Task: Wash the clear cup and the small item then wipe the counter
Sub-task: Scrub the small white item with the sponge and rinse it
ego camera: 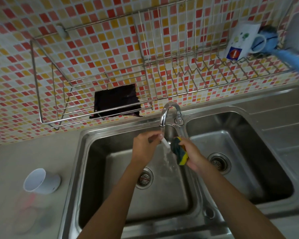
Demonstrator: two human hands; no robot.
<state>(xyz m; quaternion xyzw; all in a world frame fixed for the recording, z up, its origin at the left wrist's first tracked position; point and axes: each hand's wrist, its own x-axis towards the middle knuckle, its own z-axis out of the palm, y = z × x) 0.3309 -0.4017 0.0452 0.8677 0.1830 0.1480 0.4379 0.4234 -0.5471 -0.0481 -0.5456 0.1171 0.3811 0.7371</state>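
Left hand (145, 149) is pinching small white item (164, 141) under running tap (169, 114); right hand (192, 152) is gripping sponge (179, 151); turning item would rinse evenly.

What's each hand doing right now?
Left hand: closed on the small white item under the faucet stream.
Right hand: closed on the sponge.

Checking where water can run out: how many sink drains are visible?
2: one drain in the left basin, under the left forearm; one drain in the right basin, beside the right hand. Neither looks hidden.
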